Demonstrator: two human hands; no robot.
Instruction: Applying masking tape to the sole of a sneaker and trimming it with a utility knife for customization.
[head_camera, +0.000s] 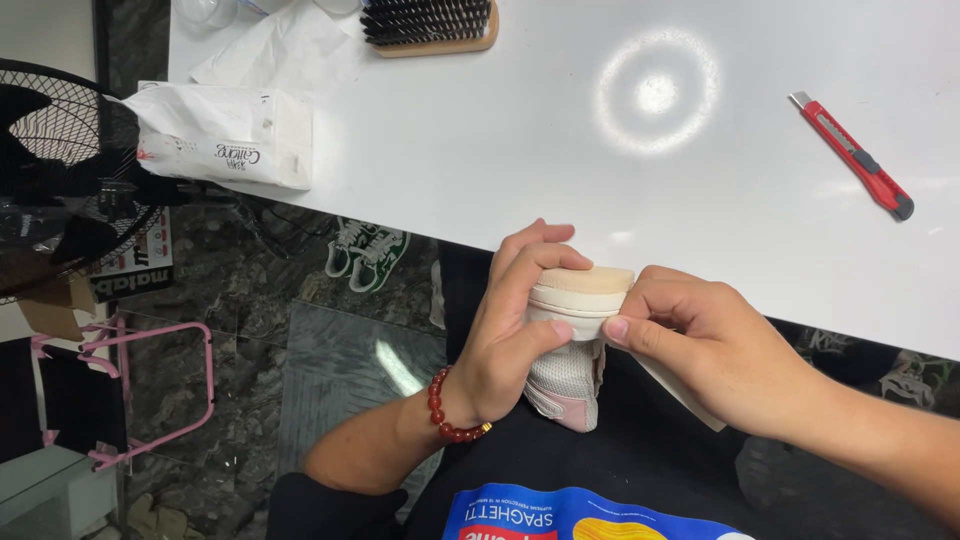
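A small white and pink mesh sneaker (568, 380) is held sole-end up over my lap, at the near edge of the white table (520, 150). My left hand (510, 335), with a red bead bracelet at the wrist, is wrapped around the shoe's beige sole end. My right hand (700, 345) pinches a white cloth (690, 395) against the side of the sole, thumb and fingertips pressed on it. The rest of the cloth hangs under that hand.
On the table lie a red utility knife (852, 155) at the right, a wooden bristle brush (430, 25) at the back, and a white tissue pack (225, 135) at the left edge. A black fan (60, 180) and pink rack (150, 390) stand on the floor at left.
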